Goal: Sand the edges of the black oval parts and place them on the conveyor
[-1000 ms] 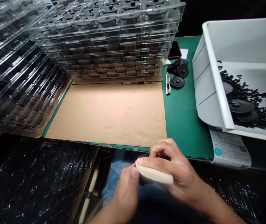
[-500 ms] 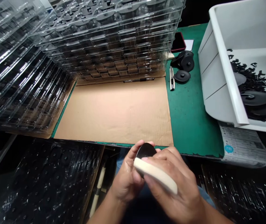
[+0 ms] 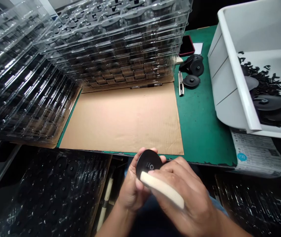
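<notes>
Below desk edge: left hand [image 3: 130, 192] grips black disc [image 3: 148, 162]; right hand [image 3: 187, 194] holds cream sponge [image 3: 162, 190].

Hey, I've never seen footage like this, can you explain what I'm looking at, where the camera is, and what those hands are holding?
The camera sits on a person's head, looking down at their own bare hands; there is no machine. The left hand holds a black disc. The right hand presses a cream pad against it. Beyond lies a cardboard sheet on a green mat, with stacked clear plastic trays behind. More black discs lie beside a white bin of black parts.
</notes>
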Available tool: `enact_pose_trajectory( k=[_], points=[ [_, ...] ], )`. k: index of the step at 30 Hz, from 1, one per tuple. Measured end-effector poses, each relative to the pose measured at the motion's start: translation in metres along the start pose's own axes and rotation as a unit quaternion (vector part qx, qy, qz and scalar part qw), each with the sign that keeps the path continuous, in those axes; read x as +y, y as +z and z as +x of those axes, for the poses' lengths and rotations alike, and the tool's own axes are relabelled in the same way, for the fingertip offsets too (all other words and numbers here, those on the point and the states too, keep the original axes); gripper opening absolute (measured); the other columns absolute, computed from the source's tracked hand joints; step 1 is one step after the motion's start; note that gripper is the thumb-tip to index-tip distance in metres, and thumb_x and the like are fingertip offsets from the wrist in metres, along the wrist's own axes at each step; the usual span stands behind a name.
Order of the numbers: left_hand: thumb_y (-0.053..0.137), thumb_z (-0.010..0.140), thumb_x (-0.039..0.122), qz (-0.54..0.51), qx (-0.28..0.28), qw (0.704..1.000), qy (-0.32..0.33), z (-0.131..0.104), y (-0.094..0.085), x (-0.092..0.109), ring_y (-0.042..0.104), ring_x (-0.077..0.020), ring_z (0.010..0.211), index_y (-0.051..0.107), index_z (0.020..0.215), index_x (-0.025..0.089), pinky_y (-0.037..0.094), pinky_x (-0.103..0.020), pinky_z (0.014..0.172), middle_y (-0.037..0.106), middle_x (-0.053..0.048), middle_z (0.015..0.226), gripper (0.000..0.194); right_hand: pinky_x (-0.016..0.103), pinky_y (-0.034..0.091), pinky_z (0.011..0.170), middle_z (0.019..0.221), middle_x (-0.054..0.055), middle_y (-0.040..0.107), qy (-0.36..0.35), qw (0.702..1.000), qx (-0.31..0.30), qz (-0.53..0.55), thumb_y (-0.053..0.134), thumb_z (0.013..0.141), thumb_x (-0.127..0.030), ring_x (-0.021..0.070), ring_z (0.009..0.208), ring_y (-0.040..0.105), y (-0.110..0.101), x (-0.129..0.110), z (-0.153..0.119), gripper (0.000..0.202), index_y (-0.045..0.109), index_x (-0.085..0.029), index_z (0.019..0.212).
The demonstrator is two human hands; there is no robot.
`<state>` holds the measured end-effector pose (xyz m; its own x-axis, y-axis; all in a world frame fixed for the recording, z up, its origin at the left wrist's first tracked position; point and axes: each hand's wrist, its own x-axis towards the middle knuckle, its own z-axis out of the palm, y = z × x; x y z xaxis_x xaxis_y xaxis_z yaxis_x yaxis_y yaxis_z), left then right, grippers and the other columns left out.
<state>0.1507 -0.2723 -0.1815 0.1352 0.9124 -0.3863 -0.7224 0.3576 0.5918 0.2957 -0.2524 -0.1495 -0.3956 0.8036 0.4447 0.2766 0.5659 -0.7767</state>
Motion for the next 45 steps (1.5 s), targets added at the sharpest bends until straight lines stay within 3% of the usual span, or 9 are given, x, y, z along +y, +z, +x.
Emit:
enact_pose_trajectory(
  k=[8, 16, 22, 30, 32, 35, 38, 42, 45],
  points=[
    [0.089, 0.054, 0.045, 0.003, -0.027, 1.000, -0.003, 0.002, -0.008, -0.007, 0.064, -0.0276, 0.110, 0.066, 0.113, 0.038, 0.049, -0.043, 0.097, 0.065, -0.002, 0.127, 0.064, 0.035, 0.047, 0.071, 0.091, 0.008, 0.067, -0.006, 1.000, 0.012, 0.005, 0.058, 0.089, -0.011, 0.0173, 0.078, 0.055, 0.001, 0.000, 0.002, 0.023, 0.060, -0.011, 0.112],
    [0.089, 0.049, 0.052, -0.016, -0.010, 0.999, -0.029, 0.003, -0.014, -0.012, 0.062, -0.0330, 0.113, 0.064, 0.116, 0.036, 0.047, -0.048, 0.099, 0.063, -0.004, 0.128, 0.073, 0.035, 0.049, 0.073, 0.087, 0.007, 0.059, 0.007, 0.998, -0.051, 0.040, 0.055, 0.088, -0.010, 0.0178, 0.078, 0.049, -0.004, 0.006, -0.008, 0.032, 0.059, -0.016, 0.120],
    [0.087, 0.059, 0.041, -0.086, -0.046, 0.995, -0.028, 0.005, -0.007, -0.010, 0.068, -0.0234, 0.103, 0.069, 0.111, 0.036, 0.054, -0.033, 0.087, 0.068, -0.001, 0.119, 0.055, 0.031, 0.049, 0.068, 0.088, 0.007, 0.057, 0.020, 0.993, -0.112, -0.036, 0.054, 0.084, -0.004, 0.0184, 0.081, 0.051, -0.023, 0.011, -0.017, 0.039, 0.060, -0.019, 0.119],
    [0.067, 0.081, 0.052, -0.084, -0.137, 0.977, -0.141, 0.006, -0.012, 0.010, 0.071, -0.0231, 0.097, 0.066, 0.121, 0.022, 0.057, -0.025, 0.074, 0.071, -0.011, 0.116, 0.050, 0.031, 0.049, 0.072, 0.098, 0.007, 0.055, 0.090, 0.988, 0.012, -0.122, 0.064, 0.087, -0.014, 0.0188, 0.090, 0.054, -0.044, 0.028, -0.031, 0.038, 0.062, -0.027, 0.122],
    [0.060, 0.084, 0.058, -0.060, -0.149, 0.969, -0.186, 0.009, -0.013, 0.011, 0.073, -0.0216, 0.085, 0.067, 0.119, 0.018, 0.057, -0.025, 0.069, 0.074, -0.012, 0.104, 0.054, 0.030, 0.052, 0.079, 0.100, 0.006, 0.061, 0.104, 0.994, -0.018, -0.044, 0.063, 0.089, -0.018, 0.0201, 0.102, 0.056, -0.044, 0.027, -0.021, 0.031, 0.063, -0.027, 0.119],
    [0.054, 0.082, 0.068, 0.023, -0.143, 0.964, -0.224, 0.012, -0.015, 0.009, 0.068, -0.0167, 0.056, 0.072, 0.106, 0.011, 0.054, -0.023, 0.050, 0.074, -0.010, 0.072, 0.065, 0.031, 0.048, 0.099, 0.094, 0.000, 0.071, 0.133, 0.972, -0.151, 0.122, 0.061, 0.091, -0.021, 0.0185, 0.124, 0.050, -0.040, 0.023, -0.001, 0.020, 0.066, -0.030, 0.108],
    [0.042, 0.080, 0.077, 0.125, -0.138, 0.951, -0.246, 0.013, -0.019, 0.010, 0.056, -0.0133, 0.037, 0.073, 0.079, 0.004, 0.044, -0.021, 0.036, 0.066, -0.010, 0.053, 0.079, 0.030, 0.047, 0.101, 0.087, -0.002, 0.073, 0.170, 0.932, -0.235, 0.218, 0.062, 0.089, -0.020, 0.0160, 0.112, 0.059, -0.034, 0.021, 0.010, 0.012, 0.071, -0.028, 0.094],
    [0.028, 0.081, 0.081, 0.176, -0.100, 0.965, -0.164, 0.012, -0.023, 0.016, 0.057, -0.0144, 0.039, 0.072, 0.095, 0.005, 0.046, -0.024, 0.039, 0.067, -0.009, 0.056, 0.089, 0.022, 0.051, 0.088, 0.102, 0.000, 0.069, 0.233, 0.925, -0.113, 0.278, 0.065, 0.088, -0.024, 0.0130, 0.097, 0.065, -0.023, 0.028, 0.004, 0.014, 0.072, -0.026, 0.100],
    [0.053, 0.073, 0.078, 0.200, -0.072, 0.977, -0.002, 0.010, -0.022, 0.015, 0.069, -0.0237, 0.090, 0.063, 0.125, 0.018, 0.055, -0.033, 0.080, 0.072, -0.012, 0.105, 0.080, 0.018, 0.052, 0.081, 0.105, -0.001, 0.070, 0.291, 0.877, -0.005, 0.383, 0.062, 0.091, -0.032, 0.0112, 0.091, 0.066, -0.008, 0.032, -0.010, 0.021, 0.070, -0.029, 0.110]
  ],
)
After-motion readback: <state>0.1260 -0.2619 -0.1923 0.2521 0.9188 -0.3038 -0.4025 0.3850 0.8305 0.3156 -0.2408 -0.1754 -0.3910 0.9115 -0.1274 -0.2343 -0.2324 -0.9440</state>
